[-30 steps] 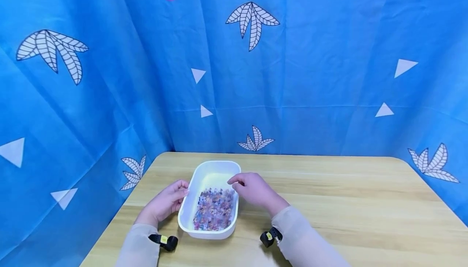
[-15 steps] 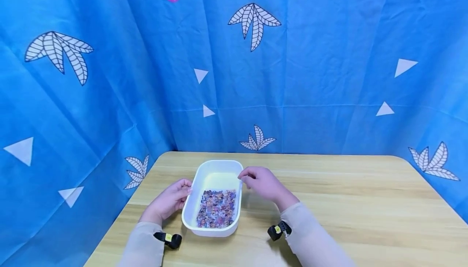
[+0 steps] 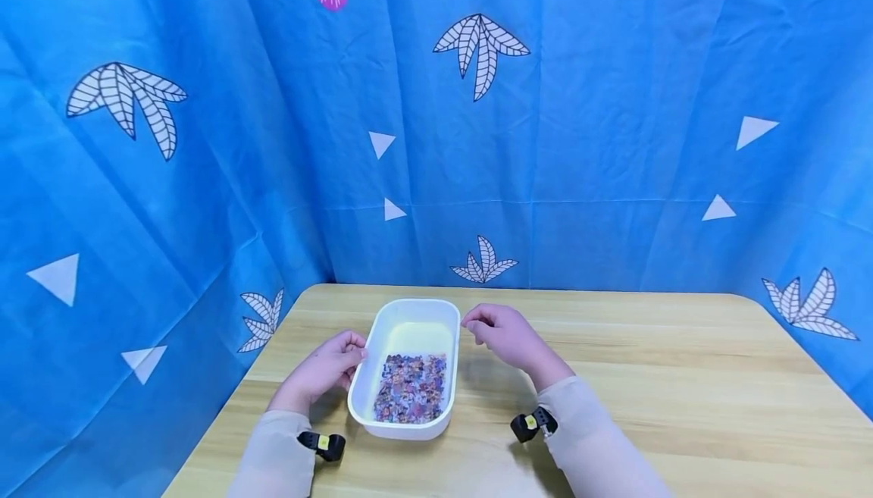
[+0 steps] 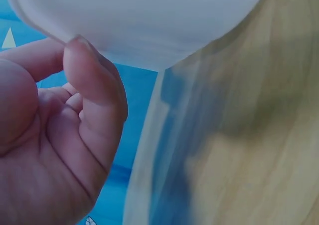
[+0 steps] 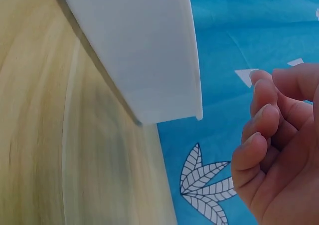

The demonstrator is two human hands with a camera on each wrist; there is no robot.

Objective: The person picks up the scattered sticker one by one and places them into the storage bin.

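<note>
A white rectangular tub (image 3: 408, 431) stands on the left part of the wooden table. On its floor, toward the near end, lies a spread of small multicoloured pieces (image 3: 409, 390), too small to tell their kind. My left hand (image 3: 323, 371) pinches the tub's left rim, with the thumb tip (image 4: 82, 50) at the rim in the left wrist view. Just outside the tub's far right rim is my right hand (image 3: 508, 337), its fingers loosely curled. Between its thumb and fingertips (image 5: 265, 93) I see nothing, and a gap separates them from the tub wall (image 5: 144, 50).
The wooden table (image 3: 648, 377) extends to the right of the tub. A blue curtain (image 3: 600, 142) with leaf and triangle prints hangs behind the table and along its left side. A small black camera sits on each wrist.
My right hand has moved from over the tub's right rim to outside it, rightward and away. The left hand keeps its pinch on the tub. The head view has shifted slightly.
</note>
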